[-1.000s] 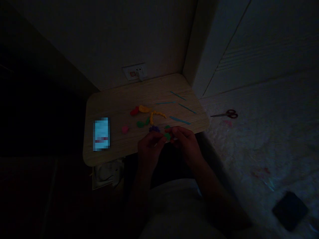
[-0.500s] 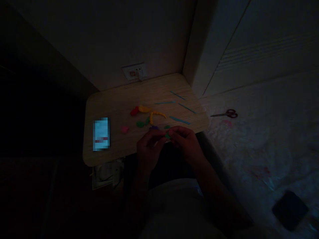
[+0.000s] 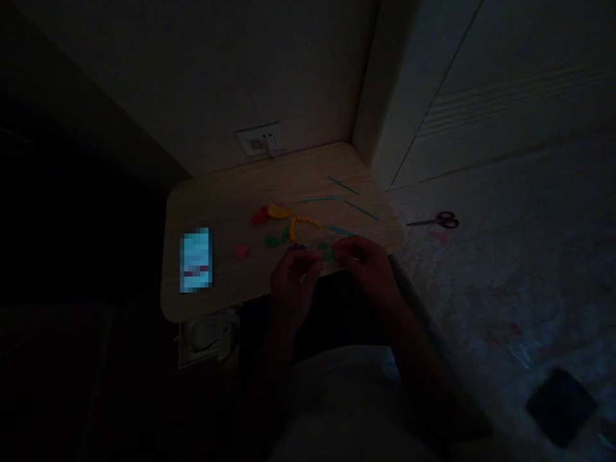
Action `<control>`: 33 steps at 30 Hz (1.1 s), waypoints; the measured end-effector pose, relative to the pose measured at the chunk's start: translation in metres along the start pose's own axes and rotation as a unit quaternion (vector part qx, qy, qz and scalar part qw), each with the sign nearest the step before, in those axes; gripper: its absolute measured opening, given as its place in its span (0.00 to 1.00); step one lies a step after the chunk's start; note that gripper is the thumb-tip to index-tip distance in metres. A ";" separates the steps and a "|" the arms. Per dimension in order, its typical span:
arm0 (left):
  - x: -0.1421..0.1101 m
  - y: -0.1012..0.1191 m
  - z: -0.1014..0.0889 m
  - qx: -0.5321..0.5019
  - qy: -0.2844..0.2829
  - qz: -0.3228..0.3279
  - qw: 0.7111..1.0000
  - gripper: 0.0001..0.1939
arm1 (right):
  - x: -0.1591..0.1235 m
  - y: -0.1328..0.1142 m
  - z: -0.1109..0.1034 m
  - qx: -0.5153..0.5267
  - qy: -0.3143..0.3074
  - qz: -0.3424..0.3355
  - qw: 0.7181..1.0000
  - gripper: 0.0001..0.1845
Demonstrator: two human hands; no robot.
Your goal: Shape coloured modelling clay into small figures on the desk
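Observation:
In the dim light, a small piece of green modelling clay (image 3: pixel 329 255) is between my hands near the table's front edge. My right hand (image 3: pixel 368 269) pinches its right side with thumb and finger. The fingertips of my left hand (image 3: pixel 292 282) are closed at its left side. Just behind lies another green clay piece (image 3: pixel 323 246). Purple clay (image 3: pixel 297 246) is beside my left fingers, partly covered. Further back are a yellow clay shape (image 3: pixel 279 211) with a braided strand, red clay (image 3: pixel 260 215), a green lump (image 3: pixel 271 241) and pink clay (image 3: pixel 241 250).
Several thin blue modelling tools (image 3: pixel 362 210) lie on the right of the wooden table (image 3: pixel 216 192). A lit phone (image 3: pixel 196 260), blurred out, is at the left. Scissors (image 3: pixel 445 220) rest on the light, crinkled surface to the right. A wall socket (image 3: pixel 260 139) is behind the table.
My right hand has shifted slightly right and up, and its fingers now sit further from my left ones. More of the green clay shows between them. The other clay pieces have stayed put.

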State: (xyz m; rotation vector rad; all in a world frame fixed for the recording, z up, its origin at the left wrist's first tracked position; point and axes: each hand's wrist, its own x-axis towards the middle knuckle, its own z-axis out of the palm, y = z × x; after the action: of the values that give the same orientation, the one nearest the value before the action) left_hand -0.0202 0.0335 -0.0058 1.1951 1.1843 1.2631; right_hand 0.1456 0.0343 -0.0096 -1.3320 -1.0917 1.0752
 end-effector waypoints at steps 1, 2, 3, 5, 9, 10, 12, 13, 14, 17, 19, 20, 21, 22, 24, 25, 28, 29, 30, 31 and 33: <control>0.000 -0.001 0.000 0.027 0.002 0.019 0.999 0.06 | 0.005 0.006 -0.006 -0.054 0.024 -0.018 0.998 0.07; -0.001 -0.002 -0.001 0.063 0.004 0.047 0.997 0.05 | 0.009 0.012 -0.012 -0.113 0.034 -0.025 0.993 0.06; -0.002 -0.003 -0.001 0.104 0.003 0.080 0.991 0.03 | 0.013 0.017 -0.017 -0.164 0.034 -0.029 0.985 0.06; -0.004 -0.005 0.000 0.176 -0.012 0.145 0.974 0.01 | 0.020 0.025 -0.025 -0.240 0.020 -0.037 0.970 0.06; -0.012 -0.016 0.010 0.262 -0.077 0.223 0.936 0.08 | 0.029 0.027 -0.029 -0.332 -0.002 -0.070 0.941 0.07; -0.014 -0.020 0.015 0.286 -0.097 0.234 0.924 0.11 | 0.030 0.026 -0.029 -0.350 -0.005 -0.082 0.933 0.07; -0.019 -0.027 0.024 0.341 -0.130 0.249 0.897 0.15 | 0.030 0.025 -0.032 -0.380 -0.003 -0.103 0.919 0.08; -0.020 -0.030 0.027 0.368 -0.143 0.256 0.882 0.18 | 0.030 0.024 -0.034 -0.392 -0.001 -0.111 0.913 0.10; -0.021 -0.033 0.030 0.393 -0.151 0.263 0.868 0.20 | 0.028 0.024 -0.037 -0.401 0.000 -0.118 0.908 0.12; -0.020 -0.036 0.033 0.455 -0.157 0.270 0.834 0.25 | 0.020 0.026 -0.046 -0.430 -0.001 -0.154 0.889 0.18; -0.016 -0.036 0.031 0.490 -0.159 0.260 0.816 0.27 | 0.013 0.028 -0.051 -0.447 -0.019 -0.192 0.874 0.22; -0.015 -0.036 0.030 0.506 -0.165 0.254 0.807 0.28 | 0.010 0.029 -0.052 -0.453 -0.029 -0.208 0.866 0.24; -0.013 -0.036 0.029 0.519 -0.173 0.251 0.798 0.29 | 0.006 0.031 -0.052 -0.460 -0.039 -0.218 0.860 0.26; -0.013 -0.036 0.029 0.530 -0.181 0.249 0.790 0.30 | 0.003 0.032 -0.052 -0.468 -0.047 -0.223 0.854 0.27; -0.011 -0.036 0.028 0.544 -0.191 0.249 0.778 0.30 | -0.002 0.035 -0.051 -0.485 -0.051 -0.219 0.845 0.28; -0.011 -0.036 0.028 0.550 -0.192 0.250 0.774 0.30 | -0.004 0.037 -0.050 -0.493 -0.050 -0.214 0.842 0.28; -0.009 -0.036 0.028 0.561 -0.196 0.252 0.764 0.30 | -0.008 0.041 -0.046 -0.510 -0.043 -0.205 0.834 0.30; -0.008 -0.035 0.028 0.561 -0.199 0.252 0.763 0.30 | -0.009 0.042 -0.045 -0.516 -0.041 -0.202 0.831 0.30; -0.007 -0.035 0.028 0.561 -0.201 0.251 0.763 0.29 | -0.010 0.042 -0.045 -0.523 -0.040 -0.200 0.828 0.31; -0.007 -0.034 0.028 0.559 -0.202 0.249 0.764 0.29 | -0.011 0.042 -0.045 -0.529 -0.040 -0.198 0.824 0.31; -0.007 -0.034 0.027 0.558 -0.200 0.245 0.767 0.29 | -0.011 0.041 -0.045 -0.538 -0.041 -0.196 0.819 0.31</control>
State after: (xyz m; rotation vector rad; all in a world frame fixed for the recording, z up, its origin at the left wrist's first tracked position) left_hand 0.0086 0.0279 -0.0389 2.6369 1.3361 0.4499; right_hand 0.1892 0.0143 -0.0489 -1.7662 -2.0870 0.1169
